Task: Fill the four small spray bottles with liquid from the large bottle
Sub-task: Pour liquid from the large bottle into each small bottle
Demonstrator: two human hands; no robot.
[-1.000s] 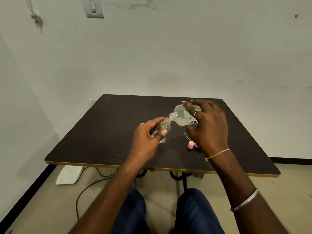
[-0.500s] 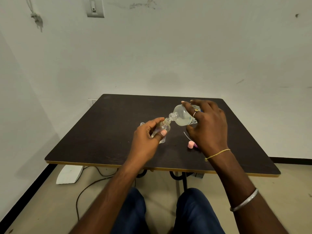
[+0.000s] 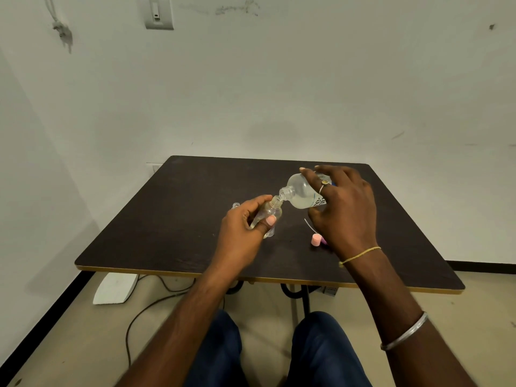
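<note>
My right hand (image 3: 342,210) grips the large clear bottle (image 3: 301,195), tipped down to the left with its open mouth against the neck of a small clear spray bottle (image 3: 272,212). My left hand (image 3: 243,233) holds that small bottle tilted above the dark table (image 3: 167,233). Another small clear bottle (image 3: 236,205) peeks out behind my left hand, mostly hidden. A pink spray cap (image 3: 316,240) with a thin white tube (image 3: 308,223) lies on the table just left of my right wrist.
The table's gold-trimmed front edge (image 3: 265,279) runs above my knees. A white box (image 3: 116,287) and a cable (image 3: 145,308) lie on the floor under the table's left side. White walls stand close behind and to the left.
</note>
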